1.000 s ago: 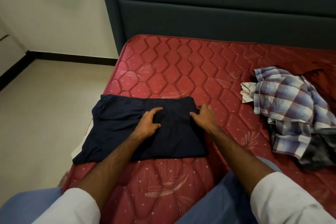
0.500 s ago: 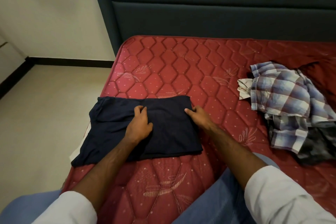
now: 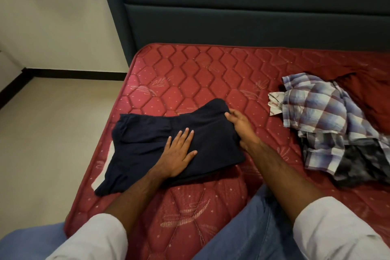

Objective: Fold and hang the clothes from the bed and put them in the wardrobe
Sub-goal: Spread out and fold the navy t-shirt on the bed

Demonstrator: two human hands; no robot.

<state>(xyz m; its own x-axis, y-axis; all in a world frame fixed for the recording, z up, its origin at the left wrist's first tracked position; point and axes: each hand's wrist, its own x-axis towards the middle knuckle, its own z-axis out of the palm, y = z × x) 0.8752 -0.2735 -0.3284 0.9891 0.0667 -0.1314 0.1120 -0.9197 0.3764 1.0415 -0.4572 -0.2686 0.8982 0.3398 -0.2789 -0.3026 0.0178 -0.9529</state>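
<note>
A dark navy garment (image 3: 147, 143) lies partly folded on the red quilted mattress (image 3: 200, 74), near its left edge. My left hand (image 3: 178, 153) presses flat on the middle of the garment, fingers straight. My right hand (image 3: 238, 124) grips the garment's right edge and lifts that far corner off the mattress. A crumpled blue-and-white plaid shirt (image 3: 316, 112) lies to the right, on top of a dark grey garment (image 3: 363, 167).
A dark teal padded headboard (image 3: 253, 6) stands behind the mattress. A dark red cloth (image 3: 371, 99) lies at the far right. Pale floor (image 3: 46, 133) and a cream wall with a black skirting are on the left. My jeans-clad knees rest at the mattress's near edge.
My left hand has flattened and slid down onto the garment's middle. My right hand has taken the right edge and raised its far corner, which now bulges upward.
</note>
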